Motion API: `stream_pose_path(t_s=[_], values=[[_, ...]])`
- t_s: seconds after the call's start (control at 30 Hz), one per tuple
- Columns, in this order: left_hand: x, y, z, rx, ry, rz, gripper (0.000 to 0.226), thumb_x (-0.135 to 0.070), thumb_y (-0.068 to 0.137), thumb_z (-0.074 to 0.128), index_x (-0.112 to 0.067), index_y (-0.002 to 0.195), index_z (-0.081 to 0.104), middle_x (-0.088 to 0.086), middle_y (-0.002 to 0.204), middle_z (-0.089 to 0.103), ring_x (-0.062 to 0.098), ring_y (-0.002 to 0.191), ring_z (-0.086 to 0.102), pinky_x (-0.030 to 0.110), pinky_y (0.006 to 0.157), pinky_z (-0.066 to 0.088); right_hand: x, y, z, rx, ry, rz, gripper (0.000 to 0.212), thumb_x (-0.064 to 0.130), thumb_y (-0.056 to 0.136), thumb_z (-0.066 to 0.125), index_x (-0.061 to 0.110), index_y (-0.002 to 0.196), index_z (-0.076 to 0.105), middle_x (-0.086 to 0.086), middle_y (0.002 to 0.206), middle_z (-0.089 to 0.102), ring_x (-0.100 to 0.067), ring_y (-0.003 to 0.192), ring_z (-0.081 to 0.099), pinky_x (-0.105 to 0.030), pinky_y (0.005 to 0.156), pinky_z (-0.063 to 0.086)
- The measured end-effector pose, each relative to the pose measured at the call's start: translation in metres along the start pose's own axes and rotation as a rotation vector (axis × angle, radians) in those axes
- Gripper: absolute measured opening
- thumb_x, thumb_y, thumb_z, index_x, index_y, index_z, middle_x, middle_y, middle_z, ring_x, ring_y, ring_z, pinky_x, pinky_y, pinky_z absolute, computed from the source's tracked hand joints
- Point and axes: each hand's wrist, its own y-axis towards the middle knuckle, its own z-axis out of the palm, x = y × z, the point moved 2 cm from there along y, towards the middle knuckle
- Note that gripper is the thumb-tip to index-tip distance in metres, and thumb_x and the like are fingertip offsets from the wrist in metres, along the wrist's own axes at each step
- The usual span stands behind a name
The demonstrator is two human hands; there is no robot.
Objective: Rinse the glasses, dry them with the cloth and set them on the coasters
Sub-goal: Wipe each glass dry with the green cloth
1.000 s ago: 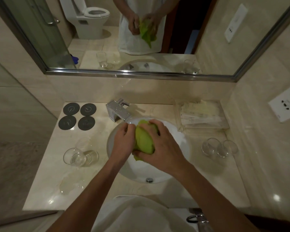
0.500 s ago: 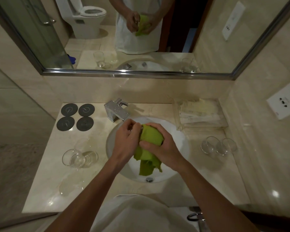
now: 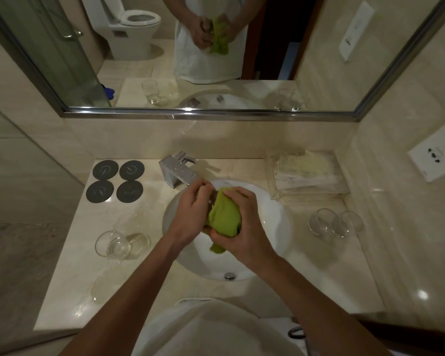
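Note:
Over the white sink (image 3: pixel 275 219), my left hand (image 3: pixel 193 211) grips a clear glass (image 3: pixel 212 199), mostly hidden by fingers and cloth. My right hand (image 3: pixel 244 222) presses a green cloth (image 3: pixel 224 218) around that glass. Several dark round coasters (image 3: pixel 115 181) lie bare at the back left of the counter. Two clear glasses (image 3: pixel 122 244) stand left of the sink, and two more glasses (image 3: pixel 335 224) stand on its right.
A chrome faucet (image 3: pixel 176 172) rises behind the sink, close to my left hand. A clear tray of folded papers (image 3: pixel 306 173) sits at the back right. A wall mirror (image 3: pixel 190 47) runs above the beige stone counter (image 3: pixel 70 291), which carries water spots on the left.
The cloth has bunched up tighter around the glass; its hanging tail is shorter. Both hands have shifted slightly as they turn the glass inside the cloth.

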Motion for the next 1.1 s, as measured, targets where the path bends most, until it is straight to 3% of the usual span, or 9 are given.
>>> stream_pose_path(t_s=[0.13,0.23,0.33,0.47,0.6,0.73,0.83,0.93,1.1], values=[[0.004,0.002,-0.002,0.000,0.077,-0.043,0.036,-0.029,0.086,0.040,0.005,0.081,0.051,0.003,0.072,0.048,0.010,0.067,0.044,0.028,0.064,0.040,-0.015,0.001,-0.004,0.063,-0.462,-0.367,0.080,0.026,0.072,0.088,0.025,0.136,0.039,-0.010,0.143,0.030,-0.033,0.125,0.048,-0.043,0.075,0.061],[0.004,0.001,-0.002,0.052,0.116,-0.135,0.031,-0.025,0.095,0.039,-0.001,0.079,0.050,0.002,0.072,0.048,0.014,0.067,0.045,0.031,0.059,0.042,-0.023,-0.001,-0.007,0.053,-0.718,-0.562,0.074,0.019,0.077,0.084,0.024,0.136,0.039,-0.018,0.142,0.032,-0.044,0.116,0.050,-0.046,0.059,0.060],[0.002,0.001,-0.003,0.128,0.133,-0.285,0.026,-0.023,0.101,0.035,-0.012,0.086,0.053,0.009,0.078,0.050,0.018,0.067,0.047,0.022,0.050,0.041,-0.030,-0.004,-0.010,0.104,-0.750,-0.599,0.079,0.020,0.076,0.085,0.024,0.138,0.037,-0.018,0.143,0.031,-0.044,0.116,0.048,-0.046,0.061,0.060],[0.008,-0.005,-0.010,0.199,0.144,-0.435,0.035,-0.033,0.100,0.035,-0.007,0.104,0.059,0.015,0.094,0.065,0.024,0.076,0.061,0.034,0.070,0.052,-0.029,-0.004,-0.016,0.191,-0.624,-0.604,0.089,0.032,0.076,0.086,0.025,0.145,0.029,-0.017,0.145,0.030,-0.042,0.119,0.047,-0.048,0.075,0.061],[0.014,-0.012,-0.012,0.144,0.056,-0.442,0.026,-0.028,0.099,0.038,-0.015,0.088,0.058,0.006,0.080,0.057,0.015,0.061,0.054,0.027,0.059,0.046,-0.025,-0.014,-0.015,0.166,-0.606,-0.625,0.078,0.034,0.086,0.077,0.027,0.146,0.027,-0.017,0.146,0.032,-0.044,0.121,0.054,-0.045,0.090,0.057],[0.026,-0.016,-0.009,0.110,-0.022,-0.576,0.031,-0.035,0.097,0.037,-0.017,0.085,0.059,0.006,0.075,0.058,0.017,0.062,0.054,0.026,0.058,0.044,-0.024,-0.022,-0.015,0.184,-0.577,-0.561,0.064,0.039,0.092,0.069,0.019,0.145,0.039,-0.017,0.150,0.032,-0.038,0.134,0.045,-0.043,0.109,0.047],[0.032,-0.019,-0.015,-0.011,-0.137,-0.663,0.029,-0.030,0.092,0.039,-0.015,0.078,0.058,0.007,0.066,0.060,0.016,0.054,0.048,0.022,0.053,0.037,-0.030,-0.029,-0.031,0.180,-0.524,-0.466,0.066,0.011,0.090,0.073,0.015,0.147,0.041,-0.013,0.150,0.040,-0.031,0.133,0.049,-0.033,0.114,0.040],[0.037,-0.019,-0.030,-0.113,-0.230,-0.686,0.025,-0.027,0.092,0.039,-0.011,0.092,0.058,0.012,0.071,0.065,0.017,0.056,0.049,0.024,0.054,0.034,-0.038,-0.033,-0.051,0.143,-0.351,-0.091,0.080,-0.013,0.076,0.071,0.029,0.141,0.051,-0.001,0.133,0.059,-0.013,0.119,0.057,-0.019,0.104,0.044],[0.044,-0.020,-0.032,-0.149,-0.293,-0.693,0.025,-0.028,0.090,0.042,-0.011,0.096,0.059,0.011,0.068,0.066,0.017,0.055,0.051,0.024,0.055,0.034,-0.026,-0.008,-0.062,-0.136,-0.014,0.438,0.028,0.017,0.090,0.074,0.037,0.101,0.057,0.015,0.085,0.067,0.006,0.075,0.063,-0.010,0.062,0.046]])
